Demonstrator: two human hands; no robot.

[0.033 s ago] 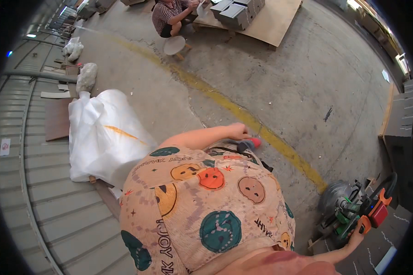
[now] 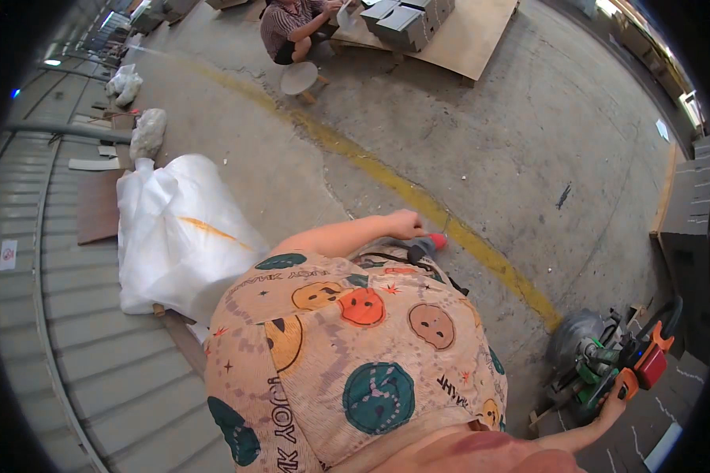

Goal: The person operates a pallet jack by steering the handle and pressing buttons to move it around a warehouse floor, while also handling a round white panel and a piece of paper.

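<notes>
At the lower right, my right hand is wrapped around the orange handle of a green and black power tool that looks like a mitre saw. A red block sits beside the handle on the same tool. My left arm reaches forward past my patterned shirt, and my left hand has its fingers curled in near my body. What those fingers hold, if anything, I cannot make out. Just below that hand shows a grey and red shoe tip.
A large white plastic-wrapped bundle stands at my left by the ribbed metal wall. Dark grey boards stack at the right. Ahead, a person sits near a round stool and a low wooden platform with grey boxes.
</notes>
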